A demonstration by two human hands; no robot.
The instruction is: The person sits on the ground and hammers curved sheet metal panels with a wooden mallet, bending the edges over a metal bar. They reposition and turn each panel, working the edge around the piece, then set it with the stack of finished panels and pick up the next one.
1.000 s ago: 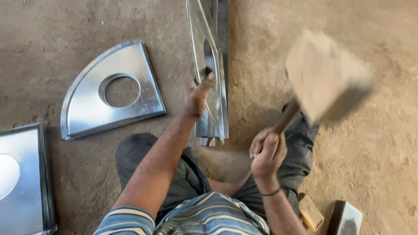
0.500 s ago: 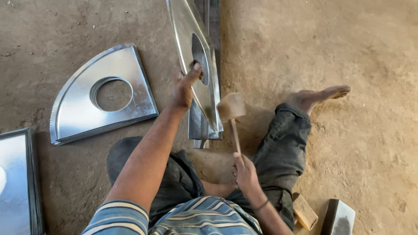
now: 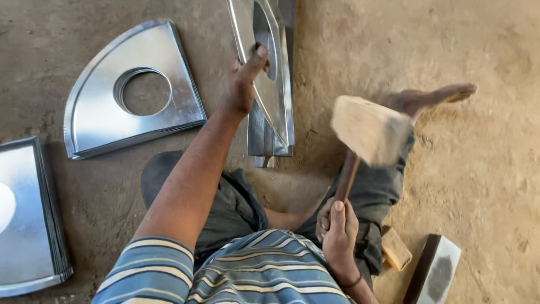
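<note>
My left hand (image 3: 243,81) grips a shiny sheet-metal piece (image 3: 260,62) with a round hole, held on edge over a metal bar (image 3: 275,132) on the dirt floor. My right hand (image 3: 336,225) is closed around the handle of a wooden mallet (image 3: 368,130). The mallet's pale block head is raised and blurred, to the right of the sheet. I sit on the ground with my legs folded and one bare foot (image 3: 433,95) stretched to the right.
A stack of quarter-round metal sheets with round holes (image 3: 132,90) lies at the left. Another stack of sheets (image 3: 28,225) sits at the lower left edge. A small wooden block (image 3: 396,249) and a rectangular stone-like block (image 3: 436,273) lie at the lower right.
The mallet swung down onto the sheet's edge half a second ago and has since risen back up and to the right. My left hand keeps its hold on the sheet.
</note>
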